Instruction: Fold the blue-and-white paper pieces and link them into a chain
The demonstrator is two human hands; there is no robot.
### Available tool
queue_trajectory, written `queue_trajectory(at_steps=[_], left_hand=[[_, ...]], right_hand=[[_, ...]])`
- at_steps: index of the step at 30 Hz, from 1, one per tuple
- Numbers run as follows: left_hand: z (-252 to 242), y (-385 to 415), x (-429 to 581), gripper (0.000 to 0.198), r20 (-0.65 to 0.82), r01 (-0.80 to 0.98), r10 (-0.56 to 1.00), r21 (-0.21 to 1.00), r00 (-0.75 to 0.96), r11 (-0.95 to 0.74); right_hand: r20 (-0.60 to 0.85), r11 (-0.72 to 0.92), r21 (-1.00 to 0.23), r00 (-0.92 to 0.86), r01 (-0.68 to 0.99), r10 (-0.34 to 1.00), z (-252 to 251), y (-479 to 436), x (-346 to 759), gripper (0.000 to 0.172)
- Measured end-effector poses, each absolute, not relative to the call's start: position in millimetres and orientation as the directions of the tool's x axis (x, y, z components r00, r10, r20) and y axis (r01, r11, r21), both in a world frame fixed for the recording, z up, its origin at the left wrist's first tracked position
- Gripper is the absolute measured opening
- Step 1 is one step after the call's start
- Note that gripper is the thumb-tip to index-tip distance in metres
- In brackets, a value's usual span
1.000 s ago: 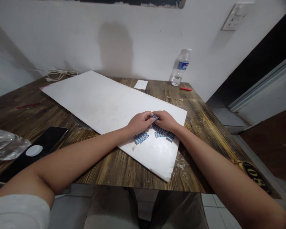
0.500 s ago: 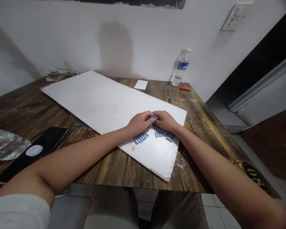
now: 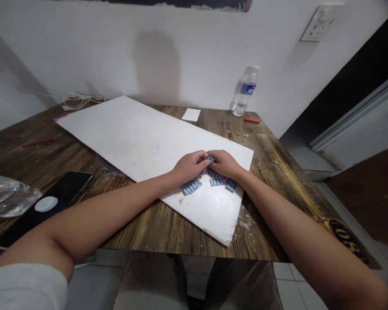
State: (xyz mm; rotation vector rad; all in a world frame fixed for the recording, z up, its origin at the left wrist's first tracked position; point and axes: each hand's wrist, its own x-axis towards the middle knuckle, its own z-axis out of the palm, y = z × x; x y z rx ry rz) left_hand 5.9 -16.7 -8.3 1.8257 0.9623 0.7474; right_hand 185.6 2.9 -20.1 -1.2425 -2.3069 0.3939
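My left hand [image 3: 191, 165] and my right hand [image 3: 224, 162] meet over the right part of a white board [image 3: 139, 142]. Between them is a small blue-edged piece [image 3: 210, 160], pinched by the left thumb and fingers, with the right fingers closed at its other side. Several similar blue-and-white pieces lie on the board: a fanned group [image 3: 191, 187] below my left hand, some [image 3: 217, 182] in the middle, and others [image 3: 230, 185] beside my right wrist. The right fingertips are partly hidden.
A plastic bottle [image 3: 245, 92] and a red stick [image 3: 252, 120] stand and lie at the back right of the wooden table [image 3: 142, 232]. A white paper [image 3: 191, 114] is behind the board. At left are a phone [image 3: 71, 185], clear plastic [image 3: 11, 196] and a cable [image 3: 80, 101].
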Motion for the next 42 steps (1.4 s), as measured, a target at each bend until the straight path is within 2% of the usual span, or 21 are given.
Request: queue_trajectory(at_steps=[42], left_hand=[[-7.8, -17.1, 5.8, 0.019, 0.108, 0.342, 0.85, 0.883, 0.516, -0.32]], right_hand=[[0.282, 0.557, -0.457, -0.481, 0.694, 0.83, -19.1, 1.6, 184.5, 0.011]])
